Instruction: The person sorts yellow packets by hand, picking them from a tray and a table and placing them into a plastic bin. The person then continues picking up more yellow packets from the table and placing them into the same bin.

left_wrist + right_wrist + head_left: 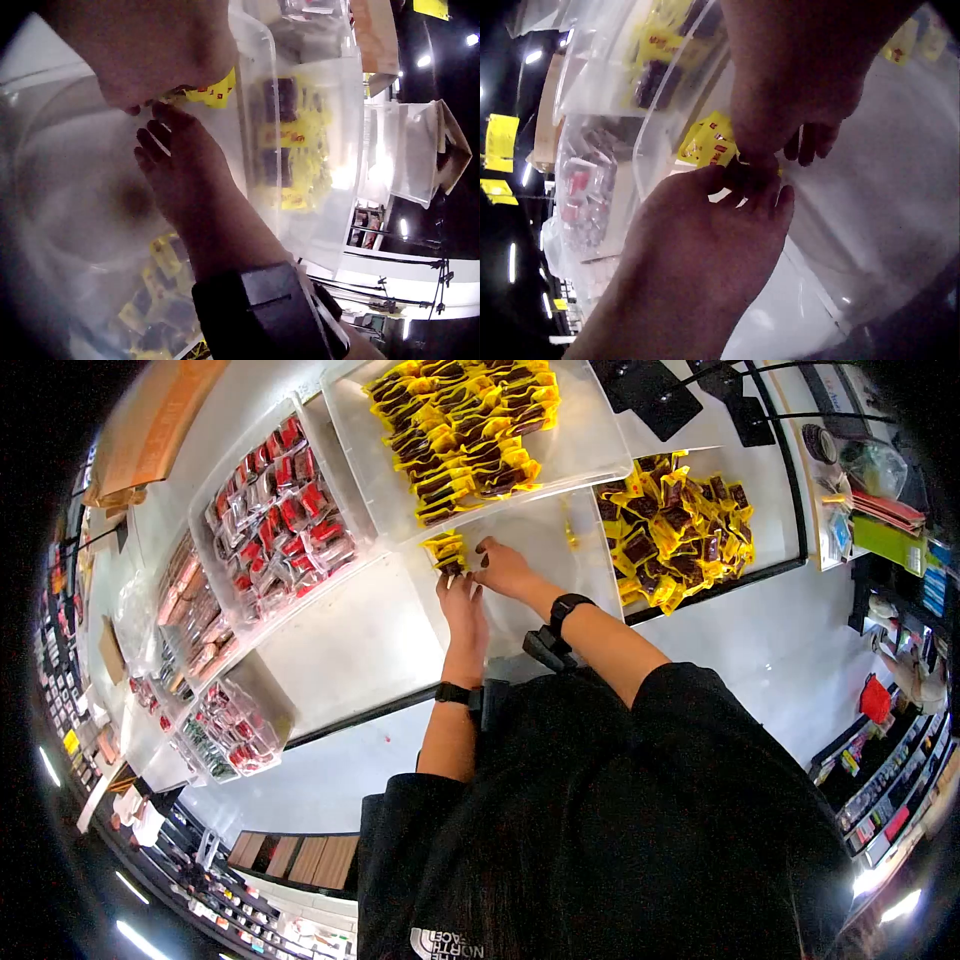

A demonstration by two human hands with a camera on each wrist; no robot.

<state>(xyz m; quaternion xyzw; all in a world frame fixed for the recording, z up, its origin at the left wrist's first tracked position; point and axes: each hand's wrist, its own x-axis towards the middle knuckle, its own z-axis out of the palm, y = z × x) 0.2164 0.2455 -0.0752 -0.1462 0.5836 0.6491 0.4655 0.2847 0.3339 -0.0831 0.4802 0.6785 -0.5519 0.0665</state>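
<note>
A short row of small yellow snack packets stands in a translucent plastic bin, at its left side. My left hand comes up from below, its bent fingers and thumb pinching the near end of that row. In the right wrist view the left hand partly covers the yellow packets. Just right of the row is my right hand, with loosely bent fingers and nothing visible in them. The left wrist view has the right hand close beside the packets' yellow wrappers.
Beyond the hands, another translucent bin holds many lined-up yellow packets. A loose heap of yellow packets lies to the right. On the left stands a bin of red packets, with more packet-filled bins nearer the table's front edge.
</note>
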